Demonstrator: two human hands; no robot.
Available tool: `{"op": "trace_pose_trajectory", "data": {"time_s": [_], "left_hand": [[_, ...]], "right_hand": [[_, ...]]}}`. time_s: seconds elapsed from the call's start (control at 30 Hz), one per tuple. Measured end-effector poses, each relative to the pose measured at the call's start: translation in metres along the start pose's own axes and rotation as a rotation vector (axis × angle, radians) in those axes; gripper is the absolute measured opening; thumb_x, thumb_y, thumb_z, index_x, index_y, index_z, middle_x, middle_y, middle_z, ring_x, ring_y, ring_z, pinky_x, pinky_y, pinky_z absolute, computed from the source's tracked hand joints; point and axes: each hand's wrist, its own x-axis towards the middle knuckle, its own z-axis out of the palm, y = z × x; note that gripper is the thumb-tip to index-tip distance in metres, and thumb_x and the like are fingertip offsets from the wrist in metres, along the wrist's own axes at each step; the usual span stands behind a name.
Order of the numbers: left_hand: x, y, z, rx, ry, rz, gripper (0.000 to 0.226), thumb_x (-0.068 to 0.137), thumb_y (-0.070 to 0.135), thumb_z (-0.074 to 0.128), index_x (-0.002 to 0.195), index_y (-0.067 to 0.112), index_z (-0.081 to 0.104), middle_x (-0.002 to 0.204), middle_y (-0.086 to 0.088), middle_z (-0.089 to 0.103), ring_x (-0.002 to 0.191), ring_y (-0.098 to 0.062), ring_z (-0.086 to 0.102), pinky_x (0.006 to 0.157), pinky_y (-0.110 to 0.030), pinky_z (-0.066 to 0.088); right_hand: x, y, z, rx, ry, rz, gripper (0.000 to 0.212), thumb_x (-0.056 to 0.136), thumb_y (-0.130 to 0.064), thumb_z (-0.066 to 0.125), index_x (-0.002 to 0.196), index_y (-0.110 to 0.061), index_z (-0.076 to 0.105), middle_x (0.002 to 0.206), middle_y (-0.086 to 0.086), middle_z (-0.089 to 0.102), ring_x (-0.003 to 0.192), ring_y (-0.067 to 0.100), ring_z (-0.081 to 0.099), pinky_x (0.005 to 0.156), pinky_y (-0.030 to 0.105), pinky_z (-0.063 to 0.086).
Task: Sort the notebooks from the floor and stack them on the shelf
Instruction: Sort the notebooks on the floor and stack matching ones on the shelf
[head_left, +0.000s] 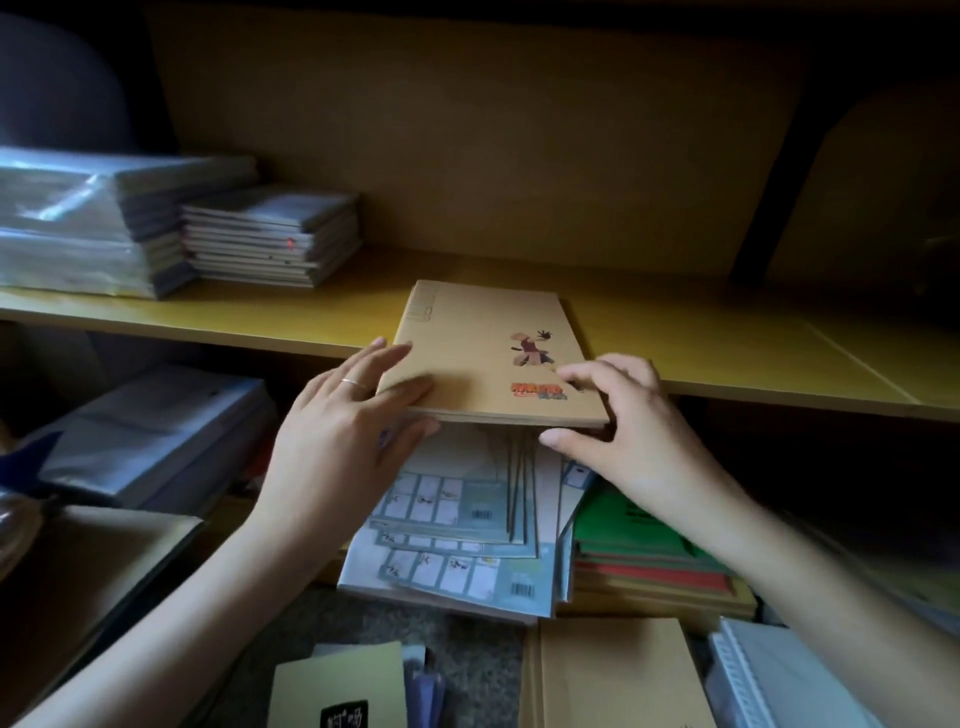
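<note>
While pinching the tan notebooks (483, 353) at both near corners, holds them half on the shelf (727, 358): far end lying on the board ahead of the fingertips, near end jutting over the lip toward the wrists.

Grips with the left hand (343, 431) at the left corner, fingers laid almost flat across the cover, thumb tucked beneath the near edge, a thin ring (353, 383) on one finger. Grips with the right hand (623, 421) at the right corner, fingers arched on top, thumb under.

Judging by the slim near edge, should weigh little and bend readily. Looks like several thin books, though cannot tell how many. Likely to sag, or fan apart, if lifted by one corner alone. Better to take hold at two sides as now, or to push flat along the board with the palms.

Shows matte kraft-paper covers, dry rather than slick, with square corners that would crease easily, plus a small printed cartoon figure and an orange logo just ahead of the right fingertips.

Well to the left of the left hand, on the same board, finds a grey pile (270, 234) of thin books touching a glossy plastic-wrapped bundle (67, 223). Below both wrists, sees pale blue covers (457, 535) with barcodes, loosely fanned; under the right forearm, green covers (634, 525).
</note>
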Motion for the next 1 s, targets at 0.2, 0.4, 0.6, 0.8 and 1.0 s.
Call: {"op": "trace_pose_trajectory", "data": {"time_s": [0.2, 0.4, 0.6, 0.8, 1.0], "left_hand": [[0.007, 0.002, 0.001, 0.033, 0.015, 0.064, 0.04, 0.09, 0.04, 0.043, 0.11, 0.02, 0.071, 0.112, 0.001, 0.069, 0.106, -0.02, 0.065, 0.085, -0.036, 0.054], [0.031, -0.02, 0.005, 0.014, 0.032, -0.072, 0.037, 0.086, 0.044, 0.049, 0.105, 0.024, 0.073, 0.109, 0.004, 0.07, 0.105, -0.014, 0.065, 0.084, -0.03, 0.052], [0.065, -0.047, 0.013, 0.143, 0.09, -0.164, 0.019, 0.088, 0.026, 0.059, 0.098, 0.024, 0.075, 0.105, 0.002, 0.072, 0.096, -0.022, 0.067, 0.083, -0.034, 0.046], [0.092, -0.062, 0.018, 0.168, 0.122, -0.362, 0.02, 0.08, 0.027, 0.071, 0.098, 0.02, 0.073, 0.113, -0.009, 0.063, 0.103, -0.031, 0.055, 0.084, -0.038, 0.044], [0.086, -0.039, 0.037, 0.172, 0.007, -0.158, 0.032, 0.091, 0.044, 0.048, 0.11, 0.022, 0.062, 0.109, -0.002, 0.058, 0.099, -0.025, 0.054, 0.07, -0.032, 0.044]], "right_hand": [[0.003, 0.009, 0.002, -0.074, 0.165, -0.239, 0.034, 0.084, -0.029, 0.066, 0.117, -0.024, 0.065, 0.124, -0.01, 0.061, 0.111, 0.007, 0.056, 0.093, 0.017, 0.041], [0.05, -0.003, 0.014, -0.068, 0.162, -0.237, 0.033, 0.082, -0.033, 0.068, 0.114, -0.024, 0.067, 0.112, -0.009, 0.061, 0.095, 0.004, 0.052, 0.081, 0.02, 0.044], [0.093, -0.023, 0.037, -0.003, 0.158, -0.144, 0.031, 0.085, -0.024, 0.066, 0.116, -0.025, 0.065, 0.118, -0.007, 0.05, 0.096, 0.005, 0.049, 0.076, 0.016, 0.039], [0.099, -0.015, 0.051, -0.016, 0.128, -0.272, 0.021, 0.093, -0.032, 0.053, 0.11, -0.026, 0.062, 0.106, -0.009, 0.049, 0.09, 0.009, 0.055, 0.077, 0.03, 0.053], [0.1, -0.006, 0.057, -0.162, 0.129, -0.361, 0.031, 0.097, -0.035, 0.042, 0.124, -0.029, 0.054, 0.116, -0.008, 0.047, 0.107, 0.01, 0.048, 0.09, 0.024, 0.038]]}}
